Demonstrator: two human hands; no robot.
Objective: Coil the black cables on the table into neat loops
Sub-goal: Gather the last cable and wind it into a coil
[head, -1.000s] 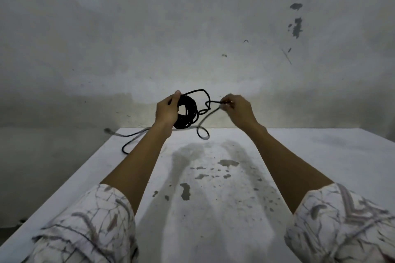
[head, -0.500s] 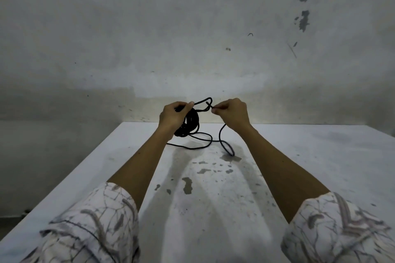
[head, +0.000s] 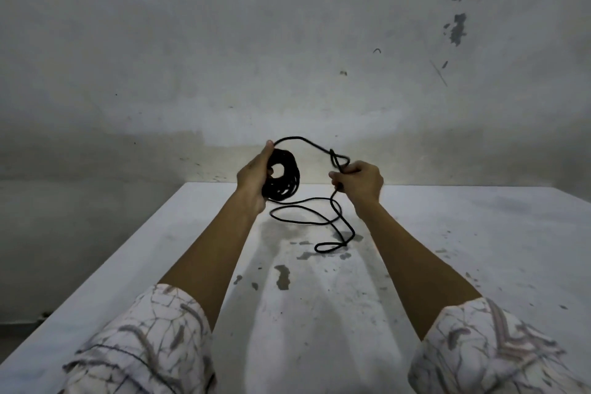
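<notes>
A black cable is wound into a thick coil [head: 284, 177] that my left hand [head: 254, 171] grips above the far part of the white table [head: 463, 249], thumb on top of the coil. One strand arcs up from the coil and over to my right hand [head: 359, 181], which grips the cable in a fist with a small loop sticking out above the fingers. The loose tail [head: 323, 227] hangs from my right hand and lies in open curves on the table between my arms, ending in a small loop.
The white table is scuffed, with chipped grey patches [head: 283, 275] near the middle. A stained grey wall [head: 287, 57] rises straight behind its far edge. The table's left edge [head: 105, 269] drops to a dark floor.
My hands have moved apart, my right hand drawing the strand out to the right. More loose tail now lies on the table near me. The coil sits higher in my left hand.
</notes>
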